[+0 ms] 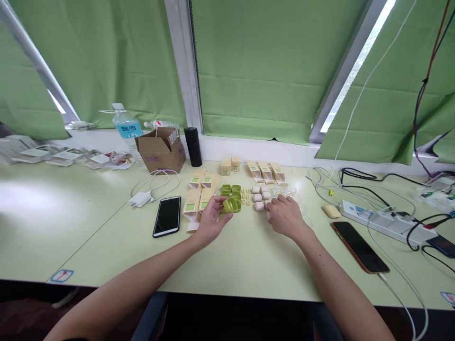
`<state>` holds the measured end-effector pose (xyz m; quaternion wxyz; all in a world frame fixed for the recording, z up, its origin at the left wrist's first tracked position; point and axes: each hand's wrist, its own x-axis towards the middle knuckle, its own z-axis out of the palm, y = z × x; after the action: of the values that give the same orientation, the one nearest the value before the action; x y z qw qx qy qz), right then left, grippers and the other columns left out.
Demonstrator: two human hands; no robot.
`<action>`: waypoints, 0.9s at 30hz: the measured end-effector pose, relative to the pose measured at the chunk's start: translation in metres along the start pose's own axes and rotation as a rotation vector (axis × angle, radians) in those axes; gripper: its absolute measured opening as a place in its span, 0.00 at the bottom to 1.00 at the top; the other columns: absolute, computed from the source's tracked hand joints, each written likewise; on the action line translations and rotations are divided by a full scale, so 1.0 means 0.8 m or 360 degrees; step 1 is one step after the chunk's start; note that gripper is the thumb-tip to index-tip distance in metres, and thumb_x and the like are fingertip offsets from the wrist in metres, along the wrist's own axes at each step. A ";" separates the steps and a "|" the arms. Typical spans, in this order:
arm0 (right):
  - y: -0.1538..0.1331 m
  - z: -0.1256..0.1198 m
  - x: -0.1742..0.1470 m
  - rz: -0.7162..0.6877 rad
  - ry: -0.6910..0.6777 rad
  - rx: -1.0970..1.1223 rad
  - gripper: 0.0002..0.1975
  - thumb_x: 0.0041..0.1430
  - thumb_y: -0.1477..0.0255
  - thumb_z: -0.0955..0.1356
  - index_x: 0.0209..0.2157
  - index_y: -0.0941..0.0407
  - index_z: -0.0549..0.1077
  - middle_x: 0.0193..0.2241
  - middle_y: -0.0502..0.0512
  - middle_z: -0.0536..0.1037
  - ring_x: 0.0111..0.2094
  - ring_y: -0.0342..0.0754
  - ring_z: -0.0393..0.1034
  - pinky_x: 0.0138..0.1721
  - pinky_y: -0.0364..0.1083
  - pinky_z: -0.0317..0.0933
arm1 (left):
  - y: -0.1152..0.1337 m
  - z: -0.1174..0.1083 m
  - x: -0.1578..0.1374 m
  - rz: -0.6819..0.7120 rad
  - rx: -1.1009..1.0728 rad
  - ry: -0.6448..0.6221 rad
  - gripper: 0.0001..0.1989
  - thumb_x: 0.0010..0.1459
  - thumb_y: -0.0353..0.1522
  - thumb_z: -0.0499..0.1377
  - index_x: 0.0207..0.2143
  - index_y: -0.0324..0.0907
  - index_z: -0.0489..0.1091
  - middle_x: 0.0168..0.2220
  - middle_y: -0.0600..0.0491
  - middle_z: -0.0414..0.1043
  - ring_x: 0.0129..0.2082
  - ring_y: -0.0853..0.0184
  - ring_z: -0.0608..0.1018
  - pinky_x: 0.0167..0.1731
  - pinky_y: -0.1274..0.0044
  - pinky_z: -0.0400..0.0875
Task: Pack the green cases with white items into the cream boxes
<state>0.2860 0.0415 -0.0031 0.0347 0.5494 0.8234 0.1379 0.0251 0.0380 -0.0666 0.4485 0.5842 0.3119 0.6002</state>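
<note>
My left hand (212,219) grips a small green square box (232,205), tilted so that its hollow inside faces me. Behind it, more green boxes (236,189) stand in rows, with several tiny yellow pieces (246,196) to their right. Fingers bent together, my right hand (284,214) is at the front right of a group of pale pink cylinders (258,197). One such cylinder shows in part at its fingertips; the hand hides the rest. Clear plastic pieces (285,190) lie just behind that hand. Folded cardboard sleeves (192,202) lie left of my left hand.
More cardboard sleeves (266,172) and small boxes (230,166) stand farther back. A phone (167,216) lies on the left, another phone (359,246) on the right beside a power strip (387,221) and tangled cables. A brown carton (161,154) and black cylinder (193,147) stand near the window.
</note>
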 end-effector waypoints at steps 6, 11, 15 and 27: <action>0.002 -0.006 -0.001 0.0014 0.0018 0.0129 0.07 0.55 0.80 0.69 0.35 0.58 0.77 0.39 0.63 0.81 0.44 0.57 0.71 0.35 0.49 0.54 | 0.003 0.002 0.000 0.0057 0.0017 0.0009 0.23 0.56 0.39 0.71 0.51 0.44 0.68 0.51 0.46 0.72 0.54 0.60 0.76 0.58 0.65 0.71; -0.012 -0.011 0.002 0.0202 0.0388 0.1033 0.08 0.61 0.71 0.70 0.43 0.54 0.76 0.42 0.57 0.82 0.42 0.54 0.74 0.36 0.48 0.60 | 0.002 0.001 -0.001 0.0090 0.0098 -0.0036 0.23 0.59 0.38 0.69 0.54 0.45 0.68 0.54 0.45 0.72 0.56 0.59 0.76 0.59 0.63 0.70; -0.038 0.002 0.010 0.0254 0.0627 0.2109 0.13 0.57 0.61 0.73 0.40 0.53 0.77 0.39 0.55 0.82 0.37 0.50 0.75 0.37 0.48 0.67 | 0.002 0.001 -0.003 0.0127 0.0168 -0.0063 0.23 0.60 0.38 0.68 0.55 0.46 0.68 0.54 0.45 0.72 0.57 0.58 0.75 0.60 0.63 0.70; -0.084 -0.004 0.022 0.0269 0.0486 0.3161 0.19 0.47 0.58 0.80 0.37 0.55 0.80 0.31 0.52 0.81 0.29 0.45 0.71 0.32 0.47 0.67 | 0.000 0.001 -0.007 0.0128 0.0320 -0.0010 0.23 0.61 0.37 0.66 0.58 0.47 0.70 0.58 0.45 0.72 0.60 0.55 0.74 0.63 0.60 0.68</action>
<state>0.2183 0.0333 -0.0159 -0.5544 0.3627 0.5194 -0.5396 0.0255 0.0330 -0.0689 0.3641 0.6402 0.3454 0.5816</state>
